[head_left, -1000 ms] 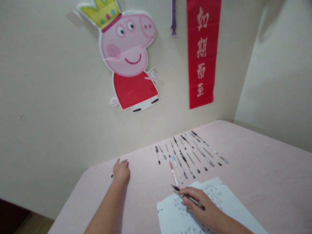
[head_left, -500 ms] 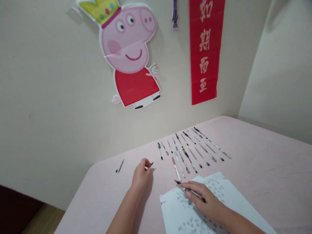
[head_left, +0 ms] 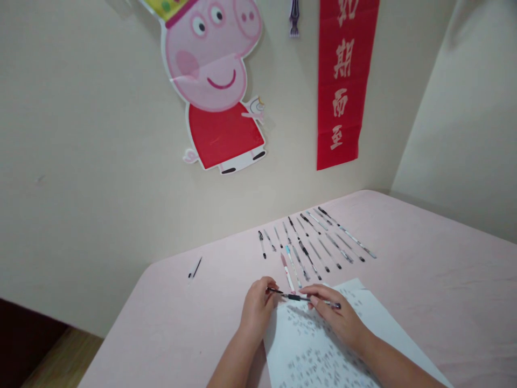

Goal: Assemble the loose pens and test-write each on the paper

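My right hand (head_left: 337, 313) is closed round a slim pen (head_left: 294, 297) with a black grip and a clear barrel. Its tip points left, towards my other hand. Between the fingertips of my left hand (head_left: 257, 306) is a small black pen cap (head_left: 275, 290), very close to the pen's tip. Whether cap and tip touch, I cannot tell. Both hands are over the top part of a white sheet of paper (head_left: 398, 328) covered in handwritten marks. Just beyond them lies a white and pink pen (head_left: 287, 274).
Several pens, one a black-capped pen (head_left: 309, 260), lie in two slanted rows on the pink tabletop (head_left: 161, 334). Off to the left are a thin dark refill or pen part (head_left: 197, 267) and a pale piece beside it. A wall (head_left: 100, 188) rises behind the table.
My left hand has moved right and nearer with the cap, up to the pen's tip. The pen in my right hand now lies flatter. The view has shifted slightly.
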### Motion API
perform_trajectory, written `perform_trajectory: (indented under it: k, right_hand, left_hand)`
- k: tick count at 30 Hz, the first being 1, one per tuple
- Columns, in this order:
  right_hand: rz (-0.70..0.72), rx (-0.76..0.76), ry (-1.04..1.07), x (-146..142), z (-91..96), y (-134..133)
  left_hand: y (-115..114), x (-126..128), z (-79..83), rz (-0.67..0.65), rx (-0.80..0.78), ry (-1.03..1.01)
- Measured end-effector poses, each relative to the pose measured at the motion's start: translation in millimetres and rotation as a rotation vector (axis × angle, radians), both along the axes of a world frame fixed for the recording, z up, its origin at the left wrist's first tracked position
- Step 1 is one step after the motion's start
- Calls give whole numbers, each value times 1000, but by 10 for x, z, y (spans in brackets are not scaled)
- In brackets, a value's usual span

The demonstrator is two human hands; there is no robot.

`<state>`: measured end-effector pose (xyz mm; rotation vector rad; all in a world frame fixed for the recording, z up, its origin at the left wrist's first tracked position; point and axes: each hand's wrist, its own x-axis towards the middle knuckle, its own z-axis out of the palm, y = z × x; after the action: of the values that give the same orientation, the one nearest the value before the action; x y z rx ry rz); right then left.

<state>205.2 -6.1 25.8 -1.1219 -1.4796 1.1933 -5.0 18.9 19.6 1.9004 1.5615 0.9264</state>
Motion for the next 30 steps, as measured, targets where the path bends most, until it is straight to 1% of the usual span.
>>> perform_trajectory:
  k: [4, 7, 14, 19, 22, 26, 30]
  right_hand:
    - [1, 57, -44, -14, 18, 13]
    - [-13, 91, -58, -19, 27, 21]
    - [-10, 114, -81, -23, 56, 29]
    - [-13, 133, -69, -37, 34, 52]
    - [-27, 117, -67, -44, 41, 54]
    - [-54, 61, -82, -53, 80, 47]
    - [-55, 41, -80, -64, 88, 50]
  left_hand:
    - [-9, 19, -25, -5, 12, -13]
    - [-23, 33, -10, -27, 6, -12]
    - [-57, 83, 67, -54, -7, -22]
    - [-60, 88, 50, -70, 15, -13]
    - [-47, 86, 32, -85, 54, -7]
    - [-29, 79, 26, -138, 137, -49]
    - [-32, 67, 24, -144, 158, -12]
